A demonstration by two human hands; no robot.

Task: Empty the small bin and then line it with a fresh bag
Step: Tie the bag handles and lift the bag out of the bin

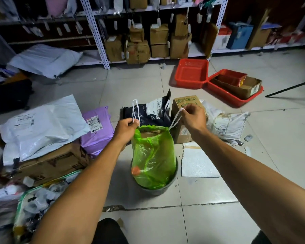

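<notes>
Lifting stage, judged from the layout: green bin bag (153, 155) stands tall out of the small dark bin (157, 190), its lower part inside the rim, its neck gathered just below both hands.

Left hand (126, 126): fingers curled, pinching the left white drawstring loop (135, 110) at the bag's mouth. Right hand (194, 117): fingers curled round the right white drawstring (176, 119), which runs taut and slanting down to the bag's rim.

Handling, as judgement: film is thin, soft, translucent and probably slippery; likely to stretch or tear if grabbed by the wall. Drawstrings are the proper hold, one in each hand, as now. Load looks moderate; the bag bulges but hangs without much strain. Sharp card edges inside could puncture the film.

Contents: brown cardboard scrap (151, 132) shows at the open mouth; an orange item (135, 170) presses against the lower left wall. The rest is unreadable through the plastic.

Bin sits on the tiled floor (209, 191), between a stack of parcels (42, 131) on the left and a white foam sheet (198, 163) on the right. Two red plastic baskets (192, 73) lie well apart behind; the nearer-right one holds open cardboard boxes (239, 86). No fresh bag identifiable.
</notes>
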